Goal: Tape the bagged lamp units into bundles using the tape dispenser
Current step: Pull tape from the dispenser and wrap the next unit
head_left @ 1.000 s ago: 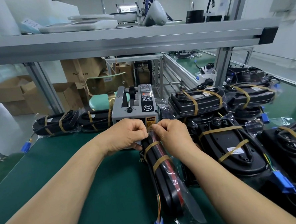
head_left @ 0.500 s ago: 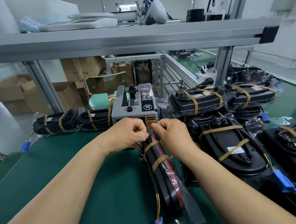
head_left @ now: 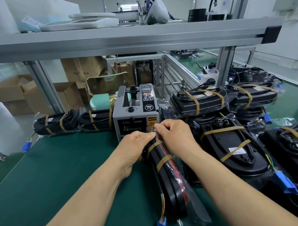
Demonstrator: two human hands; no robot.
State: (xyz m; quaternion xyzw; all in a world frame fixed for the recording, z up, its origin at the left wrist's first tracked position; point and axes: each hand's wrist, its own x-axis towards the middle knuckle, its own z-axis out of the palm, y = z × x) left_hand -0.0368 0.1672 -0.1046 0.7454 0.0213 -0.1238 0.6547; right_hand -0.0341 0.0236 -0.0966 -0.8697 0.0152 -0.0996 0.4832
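Hands meet at the far end of the bagged lamp bundle (head_left: 168, 178), which lies on the green surface (head_left: 61, 170) just before the tape dispenser (head_left: 136, 110). Our left hand (head_left: 136, 145) grips that end; our right hand (head_left: 174, 135) pinches the clear bag's mouth, perhaps with tape, though we cannot tell. Two tan tape bands (head_left: 162, 161) circle it, so we judge this bundle nearly finished; next, press the flap down flat. Taped bags (head_left: 234, 149) alongside hold black lamp units; cardboard boxes (head_left: 12, 93) hide their contents.
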